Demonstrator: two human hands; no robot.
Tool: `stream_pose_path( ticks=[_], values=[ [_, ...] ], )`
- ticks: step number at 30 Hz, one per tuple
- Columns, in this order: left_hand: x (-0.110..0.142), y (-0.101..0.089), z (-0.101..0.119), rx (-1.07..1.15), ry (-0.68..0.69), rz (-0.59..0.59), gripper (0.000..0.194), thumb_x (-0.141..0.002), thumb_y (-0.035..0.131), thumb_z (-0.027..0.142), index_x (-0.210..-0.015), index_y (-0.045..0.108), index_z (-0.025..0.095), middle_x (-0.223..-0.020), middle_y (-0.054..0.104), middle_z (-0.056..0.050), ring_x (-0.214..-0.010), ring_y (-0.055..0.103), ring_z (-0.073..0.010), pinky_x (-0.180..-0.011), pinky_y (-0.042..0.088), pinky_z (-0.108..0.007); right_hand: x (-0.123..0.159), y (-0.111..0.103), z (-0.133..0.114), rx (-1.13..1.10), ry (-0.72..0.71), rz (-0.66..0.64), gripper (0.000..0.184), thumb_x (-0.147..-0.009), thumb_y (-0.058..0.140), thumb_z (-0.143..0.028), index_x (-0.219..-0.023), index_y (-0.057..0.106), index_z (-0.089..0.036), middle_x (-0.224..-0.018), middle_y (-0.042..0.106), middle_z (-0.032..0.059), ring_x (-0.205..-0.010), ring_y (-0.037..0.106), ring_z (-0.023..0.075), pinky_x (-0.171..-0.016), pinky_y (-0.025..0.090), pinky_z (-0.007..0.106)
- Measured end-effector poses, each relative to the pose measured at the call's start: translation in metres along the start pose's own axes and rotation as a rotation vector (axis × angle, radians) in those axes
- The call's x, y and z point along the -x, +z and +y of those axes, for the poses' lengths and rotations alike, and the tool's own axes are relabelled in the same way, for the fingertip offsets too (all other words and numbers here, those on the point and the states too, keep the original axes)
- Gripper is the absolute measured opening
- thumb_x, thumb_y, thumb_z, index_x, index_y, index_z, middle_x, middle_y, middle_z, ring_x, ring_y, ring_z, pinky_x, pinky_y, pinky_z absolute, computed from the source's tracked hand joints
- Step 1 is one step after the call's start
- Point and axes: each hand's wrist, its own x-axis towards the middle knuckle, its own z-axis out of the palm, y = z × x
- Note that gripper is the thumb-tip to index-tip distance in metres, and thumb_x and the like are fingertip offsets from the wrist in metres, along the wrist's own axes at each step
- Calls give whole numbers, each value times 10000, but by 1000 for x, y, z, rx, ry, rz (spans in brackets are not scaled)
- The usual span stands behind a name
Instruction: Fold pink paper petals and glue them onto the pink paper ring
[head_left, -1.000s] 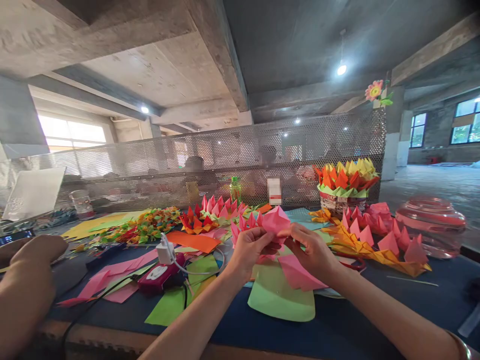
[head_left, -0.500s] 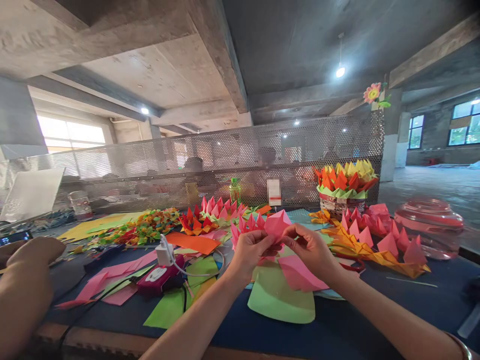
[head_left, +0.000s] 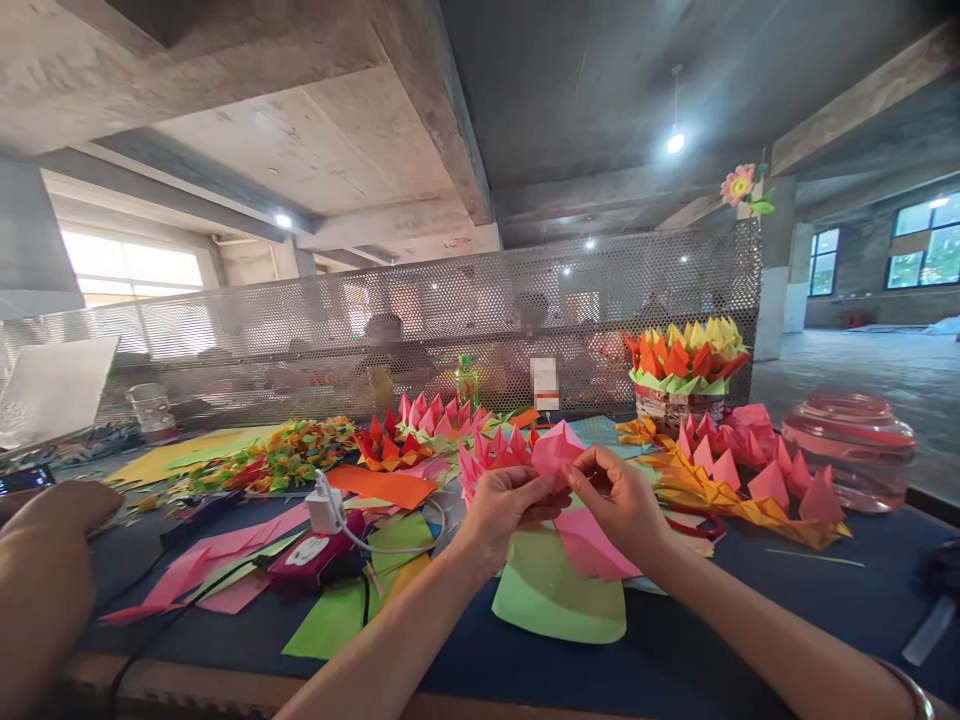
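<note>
Between my hands, above the table, is a folded pink paper petal (head_left: 556, 448) with a pointed top. My left hand (head_left: 504, 505) pinches its lower left side with thumb and fingers. On its right edge, the thumb and index finger of my right hand (head_left: 611, 497) are closed. Below them lie a pink paper sheet (head_left: 596, 548) and a light green paper piece (head_left: 559, 600) with a rounded lower edge. Just behind my left hand stands a row of folded pink paper petals (head_left: 480, 465).
Another person's arm (head_left: 45, 570) rests at the left edge. A maroon box (head_left: 315, 562) with a white charger (head_left: 326, 505) and cables sits left of my arms. At right are a paper lotus (head_left: 686, 365), pink and orange petal strips (head_left: 727, 480) and a clear jar (head_left: 851, 455).
My fingers have shifted slightly on the pink paper petal, my right hand curling closer in. The whole view has moved a little, so things sit slightly further left.
</note>
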Motion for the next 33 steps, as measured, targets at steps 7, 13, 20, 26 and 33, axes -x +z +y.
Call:
stream_pose_path(
  ticks=[7,13,20,26,33],
  values=[
    [1,0,-1,-45,-7,-13,319,-660,807,396,-729,697,105,-759,742,-97,-676,697,-149,-656,536,-217,0,0,-1,23,-28,17,195,-902,533,-308,-736,506,-210,-659,573,-10,-596,556,143,-598,445,273],
    [1,1,-1,-91,-22,-61,384,-662,787,453,-708,692,83,-745,732,-121,-634,678,-159,-632,538,-251,3,0,-2,33,-54,30,209,-895,548,-298,-715,489,-210,-637,547,-21,-583,524,132,-586,426,261],
    [1,2,-1,-105,-6,-50,396,-634,805,452,-688,676,81,-705,717,-92,-589,652,-129,-619,530,-235,0,2,3,49,-58,36,199,-894,547,-304,-728,492,-210,-638,550,-22,-582,529,133,-588,427,259],
    [1,1,-1,-118,1,-85,389,-684,770,463,-722,685,84,-770,735,-117,-639,675,-148,-634,530,-239,2,1,1,68,-58,55,221,-894,545,-312,-712,470,-212,-615,545,-26,-553,524,127,-559,417,252],
    [1,1,-2,-129,4,-93,387,-672,781,461,-724,680,90,-793,739,-124,-672,692,-168,-625,532,-241,2,1,4,97,-73,63,217,-903,534,-315,-723,470,-212,-612,542,-26,-550,513,128,-561,406,260]
  ],
)
